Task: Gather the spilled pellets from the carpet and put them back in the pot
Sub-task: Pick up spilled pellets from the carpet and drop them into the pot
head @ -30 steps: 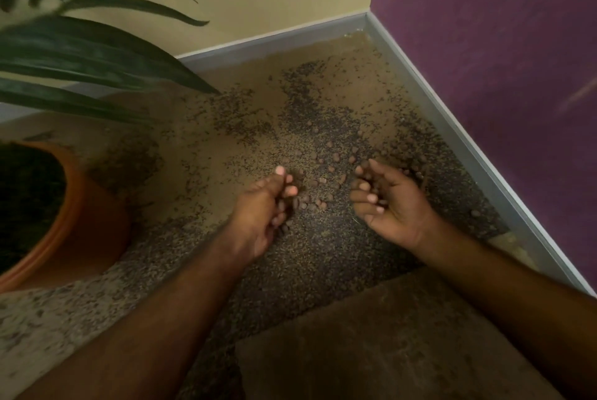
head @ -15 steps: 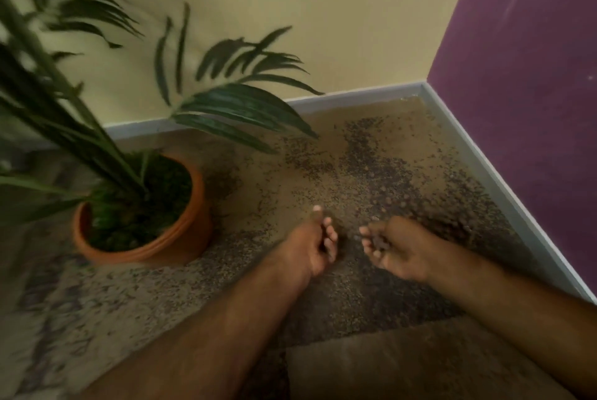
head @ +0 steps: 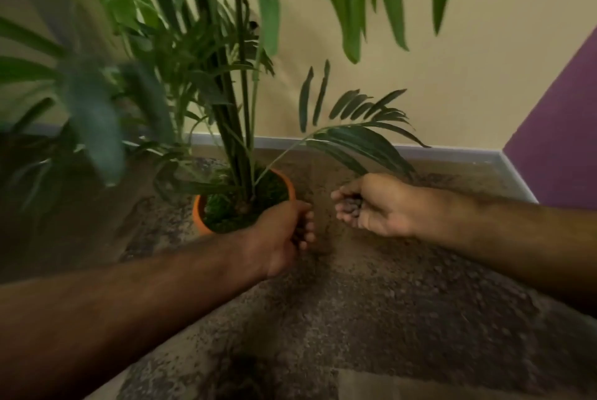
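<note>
Both hands have lifted off the carpet (head: 403,319) to the one pot (head: 292,188) — right hand (head: 374,205) cupping pellets (head: 350,205), left hand (head: 284,234) curled, seemingly holding some.

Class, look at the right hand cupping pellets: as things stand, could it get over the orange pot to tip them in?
Probably yes. The right hand holds pellets just beside the orange pot. Only a drooping frond arches nearby, and the left hand overlaps the near rim.
</note>
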Demonstrator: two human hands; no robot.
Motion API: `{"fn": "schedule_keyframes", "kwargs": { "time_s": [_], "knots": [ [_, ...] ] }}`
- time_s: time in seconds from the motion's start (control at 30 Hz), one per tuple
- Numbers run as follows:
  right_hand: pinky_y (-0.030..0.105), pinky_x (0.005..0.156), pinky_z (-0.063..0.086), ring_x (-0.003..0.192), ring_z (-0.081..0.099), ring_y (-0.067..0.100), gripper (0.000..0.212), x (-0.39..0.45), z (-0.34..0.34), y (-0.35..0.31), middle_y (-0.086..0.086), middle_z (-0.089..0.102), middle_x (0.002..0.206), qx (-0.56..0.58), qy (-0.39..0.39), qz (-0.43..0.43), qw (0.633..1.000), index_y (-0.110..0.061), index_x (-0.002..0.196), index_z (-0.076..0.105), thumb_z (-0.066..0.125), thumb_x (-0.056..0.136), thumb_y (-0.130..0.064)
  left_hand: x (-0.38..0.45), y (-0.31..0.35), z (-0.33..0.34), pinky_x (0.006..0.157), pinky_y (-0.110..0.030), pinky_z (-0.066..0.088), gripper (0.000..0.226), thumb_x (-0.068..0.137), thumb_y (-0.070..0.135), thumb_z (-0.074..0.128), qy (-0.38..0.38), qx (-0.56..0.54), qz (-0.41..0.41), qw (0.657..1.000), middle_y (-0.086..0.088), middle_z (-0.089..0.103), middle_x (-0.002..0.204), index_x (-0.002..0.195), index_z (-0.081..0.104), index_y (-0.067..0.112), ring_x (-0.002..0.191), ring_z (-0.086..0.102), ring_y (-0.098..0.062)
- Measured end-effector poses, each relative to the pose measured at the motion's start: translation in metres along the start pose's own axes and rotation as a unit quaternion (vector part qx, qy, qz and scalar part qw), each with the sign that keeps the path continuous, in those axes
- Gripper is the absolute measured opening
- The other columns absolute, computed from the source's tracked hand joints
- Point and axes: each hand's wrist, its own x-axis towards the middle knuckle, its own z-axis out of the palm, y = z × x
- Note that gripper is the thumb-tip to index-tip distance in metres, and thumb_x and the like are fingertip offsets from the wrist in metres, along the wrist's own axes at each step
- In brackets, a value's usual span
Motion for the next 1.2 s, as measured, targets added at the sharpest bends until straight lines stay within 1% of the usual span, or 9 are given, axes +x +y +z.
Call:
{"fn": "schedule_keyframes", "kwargs": {
  "time_s": [0.23, 0.37, 0.5, 0.63, 0.73, 0.8, 0.87, 1.0, 1.2],
  "knots": [
    [0.027, 0.050, 0.048, 0.061, 0.047, 0.016, 0.020, 0.036, 0.071, 0.015, 0.007, 0.049, 0.072, 0.066, -0.030, 0.016, 0.997, -0.006, 0.089, 0.057, 0.039, 0.097, -0.013, -0.003, -0.002, -0.107, 0.037, -0.017, 0.027, 0.030, 0.093, 0.012, 0.031, 0.221, -0.084, 0.024, 0.971, -0.002, 0.037, 0.056, 0.065, 0.044, 0.014, 0.045, 0.032, -0.013],
    [0.032, 0.059, 0.051, 0.067, 0.047, 0.017, 0.028, 0.050, 0.094, 0.016, 0.007, 0.049, 0.080, 0.083, -0.026, 0.008, 0.996, -0.008, 0.112, 0.057, 0.041, 0.097, -0.026, -0.003, 0.010, -0.124, 0.055, -0.025, 0.036, 0.029, 0.095, 0.028, 0.035, 0.208, -0.180, 0.077, 0.958, 0.002, 0.035, 0.055, 0.068, 0.043, 0.018, 0.051, 0.032, -0.011],
    [0.030, 0.064, 0.050, 0.063, 0.046, 0.017, 0.041, 0.052, 0.115, 0.011, 0.007, 0.048, 0.079, 0.087, -0.043, 0.004, 0.995, -0.007, 0.096, 0.059, 0.046, 0.092, -0.046, -0.005, 0.018, -0.123, 0.077, -0.030, 0.043, 0.032, 0.095, 0.040, 0.036, 0.200, -0.194, 0.125, 0.952, 0.000, 0.042, 0.064, 0.075, 0.051, 0.020, 0.061, 0.040, -0.012],
    [0.027, 0.051, 0.050, 0.069, 0.061, 0.022, 0.050, 0.050, 0.117, 0.011, 0.012, 0.063, 0.082, 0.068, -0.113, 0.014, 0.991, -0.011, 0.089, 0.058, 0.041, 0.090, -0.057, -0.004, 0.020, -0.120, 0.061, -0.025, 0.033, 0.034, 0.091, 0.045, 0.032, 0.143, -0.180, 0.130, 0.965, 0.000, 0.044, 0.070, 0.075, 0.048, 0.020, 0.065, 0.039, -0.012],
    [0.034, 0.098, 0.043, 0.106, 0.052, 0.027, 0.068, 0.053, 0.112, 0.011, 0.019, 0.053, 0.111, 0.061, -0.115, 0.014, 0.991, 0.005, 0.125, 0.045, 0.041, 0.092, -0.055, -0.004, 0.018, -0.123, 0.066, -0.024, 0.036, 0.040, 0.093, 0.048, 0.027, 0.126, -0.163, 0.121, 0.971, -0.002, 0.046, 0.085, 0.081, 0.048, 0.016, 0.077, 0.043, -0.013],
    [0.040, 0.110, 0.032, 0.128, 0.041, 0.035, 0.069, 0.053, 0.108, 0.012, 0.025, 0.044, 0.134, 0.066, -0.093, -0.001, 0.993, 0.006, 0.137, 0.034, 0.041, 0.095, -0.048, -0.005, 0.015, -0.121, 0.068, -0.023, 0.038, 0.041, 0.095, 0.045, 0.025, 0.129, -0.150, 0.140, 0.970, -0.001, 0.050, 0.087, 0.082, 0.052, 0.017, 0.080, 0.047, -0.013],
    [0.039, 0.100, 0.041, 0.122, 0.047, 0.035, 0.057, 0.051, 0.100, 0.013, 0.024, 0.049, 0.130, 0.072, -0.074, -0.025, 0.994, 0.005, 0.132, 0.043, 0.040, 0.098, -0.041, -0.006, 0.010, -0.117, 0.070, -0.023, 0.040, 0.038, 0.096, 0.039, 0.028, 0.182, -0.129, 0.168, 0.960, -0.001, 0.056, 0.091, 0.086, 0.057, 0.016, 0.085, 0.051, -0.014],
    [0.034, 0.075, 0.051, 0.085, 0.059, 0.025, 0.028, 0.047, 0.068, 0.020, 0.014, 0.059, 0.090, 0.046, -0.041, -0.075, 0.995, -0.002, 0.106, 0.055, 0.037, 0.101, -0.023, -0.002, 0.000, -0.106, 0.067, -0.028, 0.046, 0.027, 0.091, 0.024, 0.042, 0.314, -0.038, 0.209, 0.925, -0.004, 0.063, 0.082, 0.081, 0.066, 0.017, 0.074, 0.057, -0.017],
    [0.034, 0.069, 0.056, 0.074, 0.062, 0.022, 0.016, 0.042, -0.019, 0.045, 0.012, 0.062, 0.086, -0.081, 0.085, -0.115, 0.986, -0.009, 0.097, 0.062, 0.047, 0.095, -0.012, 0.002, -0.034, -0.059, 0.059, -0.029, 0.043, 0.017, 0.088, 0.031, 0.056, 0.282, 0.138, 0.291, 0.904, 0.005, 0.064, 0.073, 0.079, 0.066, 0.020, 0.071, 0.058, -0.011]
  ]
}}
